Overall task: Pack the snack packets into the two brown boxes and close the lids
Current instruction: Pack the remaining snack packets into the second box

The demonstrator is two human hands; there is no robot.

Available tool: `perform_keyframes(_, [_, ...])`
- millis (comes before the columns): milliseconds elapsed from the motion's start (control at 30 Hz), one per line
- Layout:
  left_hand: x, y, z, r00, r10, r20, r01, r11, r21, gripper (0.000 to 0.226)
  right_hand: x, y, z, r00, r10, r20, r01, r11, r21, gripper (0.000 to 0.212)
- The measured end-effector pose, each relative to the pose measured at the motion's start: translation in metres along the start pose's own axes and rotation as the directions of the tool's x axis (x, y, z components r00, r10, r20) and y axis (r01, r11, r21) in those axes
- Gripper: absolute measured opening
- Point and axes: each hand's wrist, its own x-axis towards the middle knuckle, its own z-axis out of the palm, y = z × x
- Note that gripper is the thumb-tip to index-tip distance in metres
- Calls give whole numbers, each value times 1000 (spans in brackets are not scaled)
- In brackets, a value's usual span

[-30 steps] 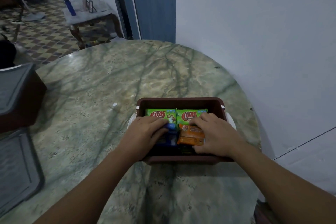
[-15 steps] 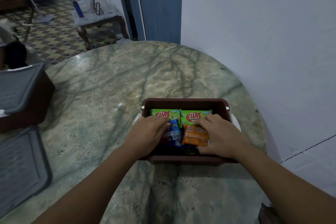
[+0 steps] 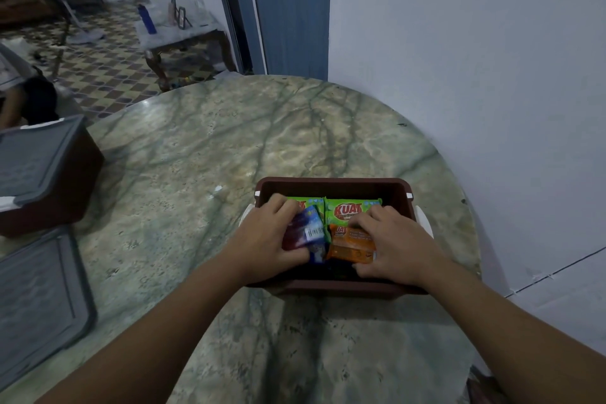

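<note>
Gripping a blue packet [image 3: 305, 233] with the left hand [image 3: 262, 244], fingers curled over its top and thumb under its near edge; gripping an orange packet [image 3: 351, 244] with the right hand [image 3: 390, 246], fingers over the far edge, thumb at the near corner. Both inside the open brown box [image 3: 331, 184] at 5 o'clock on the marble table [image 3: 203, 154], two green packets [image 3: 347, 210] standing behind at the 12 o'clock wall. Second brown box [image 3: 49, 193] with grey lid [image 3: 32, 157] on top at 9 o'clock, well apart. Loose grey lid [image 3: 36, 302] lying flat at 8 o'clock.
</note>
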Motion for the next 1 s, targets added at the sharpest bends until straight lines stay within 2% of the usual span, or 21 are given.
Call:
perform_keyframes(67, [5,0,-11,996,-68,53,77,976,-201,40,1,0,0,1000,-4,1,4,1000,-3,81])
perform_keyframes(133, [11,2,-24,963,-151,224,231,889,-396,23,1,0,0,1000,-10,5,10,1000,0,81])
perform_keyframes(200, [15,2,-32,928,-174,329,324,814,-482,15,1,0,-1,1000,-18,4,18,1000,3,80])
perform_keyframes(267, [20,-1,-34,913,-179,367,361,773,-522,18,0,0,-1,1000,-20,2,20,1000,12,80])
perform_keyframes(433, [33,-3,-36,884,-158,440,345,856,-385,26,0,1,-1,1000,-24,1,24,1000,12,79])
perform_keyframes(600, [44,4,-34,769,-210,604,320,944,-79,43,0,0,-1,1000,-22,-3,22,999,33,77])
perform_keyframes(667, [47,6,-27,755,-209,621,265,964,2,44,0,0,-2,1000,-23,0,23,999,34,75])
perform_keyframes(733, [46,4,-16,782,-178,598,183,982,53,44,0,1,-2,1000,-21,2,21,999,26,74])
perform_keyframes(833, [39,-4,-2,891,-135,433,64,983,174,46,-1,1,-1,1000,-14,-3,14,1000,24,75])
perform_keyframes(900, [30,-6,2,923,-109,368,62,989,137,59,-1,2,0,1000,-16,-9,16,1000,18,76])
perform_keyframes(1000, [16,-7,3,933,-63,353,31,995,96,85,0,3,1,1000,-21,-8,21,1000,13,77])
